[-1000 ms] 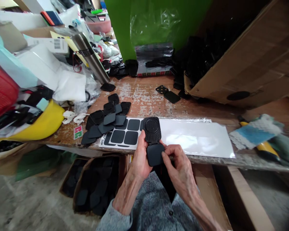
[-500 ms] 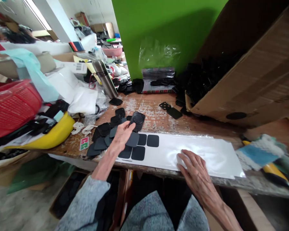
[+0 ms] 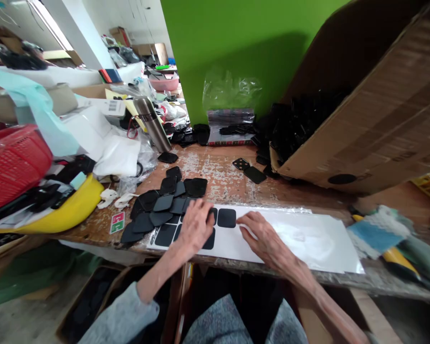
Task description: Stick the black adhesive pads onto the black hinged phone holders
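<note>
1 head-worn camera, facing forward and down, close above the hands (image 3: pixel 197 224)

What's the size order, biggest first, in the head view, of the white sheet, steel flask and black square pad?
White sheet, largest. Steel flask, next. Black square pad, smallest. That's as they look here; the flask stands farther from the camera.

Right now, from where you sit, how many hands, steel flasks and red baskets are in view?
Hands: 2 (left hand, right hand)
Steel flasks: 1 (steel flask)
Red baskets: 1 (red plastic basket)
Total: 4
</note>
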{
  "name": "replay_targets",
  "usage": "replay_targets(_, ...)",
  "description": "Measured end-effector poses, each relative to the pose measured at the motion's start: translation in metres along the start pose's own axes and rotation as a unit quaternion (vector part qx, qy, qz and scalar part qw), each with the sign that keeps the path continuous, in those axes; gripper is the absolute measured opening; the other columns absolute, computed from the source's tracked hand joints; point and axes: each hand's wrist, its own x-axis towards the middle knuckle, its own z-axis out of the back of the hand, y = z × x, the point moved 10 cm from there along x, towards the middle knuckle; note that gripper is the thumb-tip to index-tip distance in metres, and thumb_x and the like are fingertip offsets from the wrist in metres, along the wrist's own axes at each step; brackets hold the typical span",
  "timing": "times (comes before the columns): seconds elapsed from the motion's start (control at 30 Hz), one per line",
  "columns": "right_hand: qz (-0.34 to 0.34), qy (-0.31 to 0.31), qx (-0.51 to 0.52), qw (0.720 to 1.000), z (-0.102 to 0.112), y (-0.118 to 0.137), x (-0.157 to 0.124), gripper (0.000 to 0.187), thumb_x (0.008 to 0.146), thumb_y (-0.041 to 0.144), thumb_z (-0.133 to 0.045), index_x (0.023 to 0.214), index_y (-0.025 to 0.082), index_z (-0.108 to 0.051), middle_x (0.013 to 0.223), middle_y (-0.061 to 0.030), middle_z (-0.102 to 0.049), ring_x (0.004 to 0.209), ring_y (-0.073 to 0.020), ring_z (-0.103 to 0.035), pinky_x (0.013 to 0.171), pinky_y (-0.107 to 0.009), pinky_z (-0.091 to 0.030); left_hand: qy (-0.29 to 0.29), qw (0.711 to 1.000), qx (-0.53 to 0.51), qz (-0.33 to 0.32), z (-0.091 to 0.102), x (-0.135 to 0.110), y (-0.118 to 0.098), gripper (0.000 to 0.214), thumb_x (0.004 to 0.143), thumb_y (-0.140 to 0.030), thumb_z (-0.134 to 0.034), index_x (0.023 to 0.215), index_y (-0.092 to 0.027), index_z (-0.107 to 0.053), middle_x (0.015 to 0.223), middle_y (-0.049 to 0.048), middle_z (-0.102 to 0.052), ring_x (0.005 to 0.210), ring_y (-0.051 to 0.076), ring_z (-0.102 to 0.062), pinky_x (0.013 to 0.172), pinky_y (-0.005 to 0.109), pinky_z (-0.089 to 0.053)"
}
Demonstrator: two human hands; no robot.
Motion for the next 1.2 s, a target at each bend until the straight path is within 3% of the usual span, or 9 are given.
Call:
replay_targets(0.13, 0.0, 0.006, -0.008, 1.0, -0.025, 0.001, 0.043, 0.022, 0.082, 0.009, -0.043, 0.096, 0.018, -0.058, 0.09, -0.0064, -0.053, 0.088, -0.0186, -0.049, 0.08, -0.033, -0.041, -0.011, 0.999, 0.042, -0.002, -0.023, -0.03, -0.01, 0.031, 0.083, -0.019, -0.041, 0.112, -0.013, -0.052, 0.101, 0.012, -0.052, 0.094, 0.024, -0.045, 0.083, 0.042, -0.042)
replay_targets(0.27, -0.003, 0.022, -0.025, 0.999, -0.04, 0.0, 0.055, 0.019, 0.08, 0.009, -0.044, 0.089, 0.018, -0.058, 0.092, -0.0075, -0.052, 0.09, -0.0201, -0.046, 0.081, -0.034, -0.039, -0.028, 0.997, 0.069, 0.007, -0.031, -0.033, -0.005, 0.033, 0.085, -0.018, -0.039, 0.115, -0.012, -0.05, 0.107, 0.0131, -0.051, 0.098, 0.026, -0.043, 0.083, 0.044, -0.041)
replay_targets(0.47, 0.005, 0.042, -0.057, 0.997, -0.042, 0.002, 0.065, 0.018, 0.075, 0.009, -0.048, 0.09, 0.017, -0.056, 0.093, -0.007, -0.055, 0.091, -0.0202, -0.047, 0.081, -0.034, -0.036, -0.054, 0.994, 0.095, -0.005, -0.032, -0.032, -0.005, 0.033, 0.083, -0.017, -0.043, 0.114, -0.012, -0.051, 0.111, 0.0138, -0.052, 0.1, 0.027, -0.043, 0.085, 0.044, -0.04)
replay_targets(0.67, 0.052, 0.075, -0.074, 0.993, -0.041, 0.002, 0.087, 0.006, 0.07, 0.015, -0.055, 0.076, 0.018, -0.055, 0.074, 0.0019, -0.057, 0.068, -0.0107, -0.051, 0.063, -0.02, -0.037, -0.071, 0.988, 0.135, -0.004, -0.035, -0.029, -0.003, 0.031, 0.081, -0.016, -0.046, 0.111, -0.013, -0.055, 0.11, 0.0137, -0.054, 0.097, 0.028, -0.045, 0.08, 0.042, -0.043)
replay_targets(0.9, 0.098, 0.011, -0.17, 0.981, -0.034, 0.033, 0.071, 0.016, 0.079, 0.007, -0.045, 0.09, 0.013, -0.054, 0.097, -0.011, -0.054, 0.091, -0.0227, -0.045, 0.082, -0.037, -0.036, -0.084, 0.987, 0.136, -0.007, -0.033, -0.03, -0.002, 0.027, 0.08, -0.015, -0.046, 0.106, -0.014, -0.055, 0.108, 0.0122, -0.056, 0.095, 0.027, -0.046, 0.078, 0.041, -0.044)
replay_targets(1.03, 0.143, -0.006, -0.203, 0.969, -0.035, 0.05, 0.058, 0.016, 0.085, 0.009, -0.04, 0.092, 0.015, -0.053, 0.089, -0.0081, -0.054, 0.088, -0.0221, -0.043, 0.08, -0.037, -0.037, -0.091, 0.989, 0.115, -0.018, -0.032, -0.031, -0.001, 0.024, 0.081, -0.017, -0.046, 0.102, -0.015, -0.055, 0.105, 0.0118, -0.058, 0.093, 0.026, -0.049, 0.075, 0.041, -0.045)
replay_targets(1.2, 0.162, -0.026, -0.207, 0.964, -0.023, 0.048, 0.042, 0.015, 0.083, 0.007, -0.044, 0.091, 0.018, -0.052, 0.087, -0.0055, -0.053, 0.089, -0.0201, -0.043, 0.09, -0.04, -0.032, -0.107, 0.985, 0.13, -0.036, -0.034, -0.032, -0.001, 0.026, 0.082, -0.016, -0.042, 0.105, -0.016, -0.056, 0.107, 0.0112, -0.058, 0.095, 0.026, -0.049, 0.076, 0.04, -0.045)
